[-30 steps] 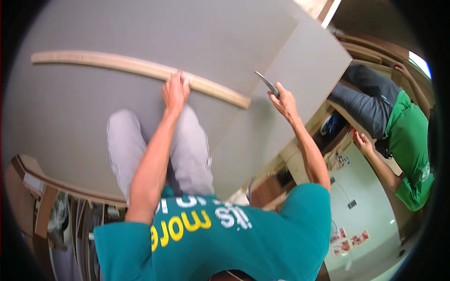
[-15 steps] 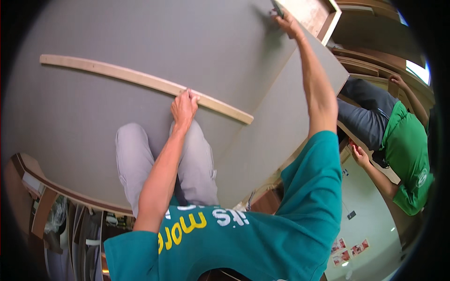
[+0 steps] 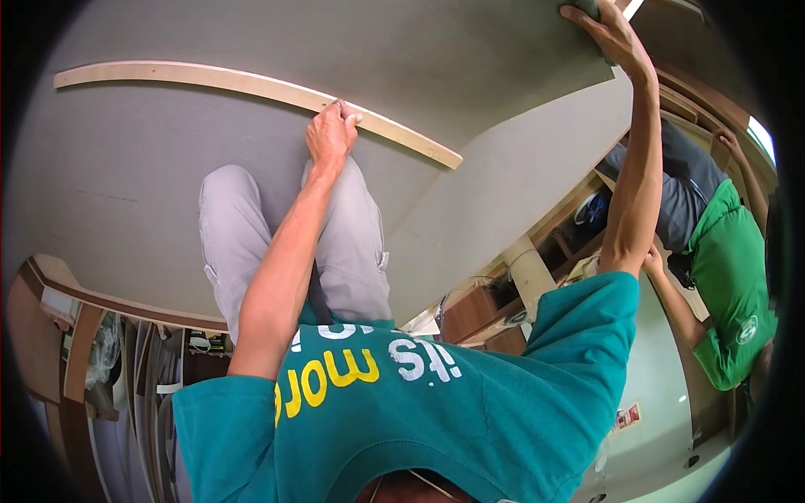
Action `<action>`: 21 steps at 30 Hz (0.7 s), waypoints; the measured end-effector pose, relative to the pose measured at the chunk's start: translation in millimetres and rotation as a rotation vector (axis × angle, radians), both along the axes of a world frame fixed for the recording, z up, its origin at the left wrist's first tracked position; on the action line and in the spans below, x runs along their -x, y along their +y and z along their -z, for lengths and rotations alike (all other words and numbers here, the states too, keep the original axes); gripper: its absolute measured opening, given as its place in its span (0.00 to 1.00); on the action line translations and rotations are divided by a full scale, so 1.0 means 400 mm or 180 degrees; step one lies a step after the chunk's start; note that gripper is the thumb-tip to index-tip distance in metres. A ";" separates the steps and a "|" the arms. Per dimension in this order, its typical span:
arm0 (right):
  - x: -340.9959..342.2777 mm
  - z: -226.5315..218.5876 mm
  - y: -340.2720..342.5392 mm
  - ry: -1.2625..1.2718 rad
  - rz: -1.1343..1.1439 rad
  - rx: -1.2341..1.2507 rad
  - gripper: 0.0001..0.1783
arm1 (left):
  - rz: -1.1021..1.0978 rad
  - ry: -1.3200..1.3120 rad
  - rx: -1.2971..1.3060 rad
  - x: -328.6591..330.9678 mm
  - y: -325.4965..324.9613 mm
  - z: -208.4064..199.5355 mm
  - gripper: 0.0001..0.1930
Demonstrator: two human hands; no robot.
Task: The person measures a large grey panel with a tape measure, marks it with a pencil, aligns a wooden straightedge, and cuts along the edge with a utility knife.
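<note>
A long, pale wooden strip [image 3: 231, 81] lies across a large grey panel [image 3: 126, 176] in front of my knees. My left hand [image 3: 333, 132] is closed on the strip right of its middle, fingertips at its upper edge. At the upper right, my right arm is stretched far out. My right hand [image 3: 616, 35] is wrapped round a dark grey tool [image 3: 589, 8]; the hand and the picture's top edge hide most of it, so its kind cannot be made out.
At the right is a co-worker in a green shirt [image 3: 729, 285]. Shelves with boards and plastic wrap [image 3: 105, 356] stand at the lower left. Beyond the panel's right edge are a brown box [image 3: 470, 317] and a shelf of odds and ends [image 3: 579, 218].
My right hand has swung farther right and up with the dark tool, partly out of the picture. My left hand stays on the strip; both sit higher in the picture.
</note>
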State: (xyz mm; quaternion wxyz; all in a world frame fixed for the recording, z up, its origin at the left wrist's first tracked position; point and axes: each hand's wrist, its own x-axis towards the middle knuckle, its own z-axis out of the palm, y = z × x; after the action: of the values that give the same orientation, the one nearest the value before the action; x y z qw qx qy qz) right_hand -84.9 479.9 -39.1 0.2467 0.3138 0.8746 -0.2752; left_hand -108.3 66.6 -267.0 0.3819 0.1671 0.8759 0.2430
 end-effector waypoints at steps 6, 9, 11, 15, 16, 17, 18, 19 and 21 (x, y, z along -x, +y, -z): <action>-0.024 0.014 -0.017 0.0627 0.0135 0.0455 0.11 | -0.0007 -0.0020 0.0081 0.001 -0.008 0.001 0.11; -0.027 0.030 -0.019 0.0776 0.0191 0.0528 0.10 | -0.0006 0.0028 0.0071 0.003 -0.013 -0.003 0.11; -0.032 -0.003 -0.033 0.0660 0.0186 0.0490 0.10 | 0.0017 0.0030 0.0061 0.002 -0.011 -0.003 0.11; -0.051 -0.050 -0.073 0.0928 -0.0044 0.0325 0.11 | 0.0018 -0.0002 0.0062 -0.005 -0.005 0.001 0.11; -0.053 -0.052 -0.075 0.0875 -0.0038 0.0262 0.12 | 0.0008 0.0001 0.0054 -0.006 -0.004 0.003 0.11; -0.055 -0.057 -0.075 0.0819 -0.0031 0.0195 0.12 | 0.0020 0.0021 0.0057 -0.009 -0.003 0.006 0.11; -0.059 -0.062 -0.076 0.0760 -0.0019 0.0121 0.13 | 0.0038 0.0038 0.0055 -0.010 -0.003 0.010 0.12; -0.060 -0.050 -0.066 0.0670 -0.0056 -0.0054 0.13 | 0.0061 0.0053 0.0048 -0.010 -0.002 0.014 0.12; -0.046 0.046 -0.005 0.0684 -0.0258 -0.0189 0.13 | 0.0021 0.0065 0.0176 -0.003 -0.013 0.018 0.12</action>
State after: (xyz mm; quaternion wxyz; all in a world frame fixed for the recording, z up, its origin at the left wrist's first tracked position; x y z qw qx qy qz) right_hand -66.5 477.8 -57.4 0.1530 0.2541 0.9158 -0.2709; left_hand -107.3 61.2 -274.2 0.3782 0.1619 0.8855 0.2158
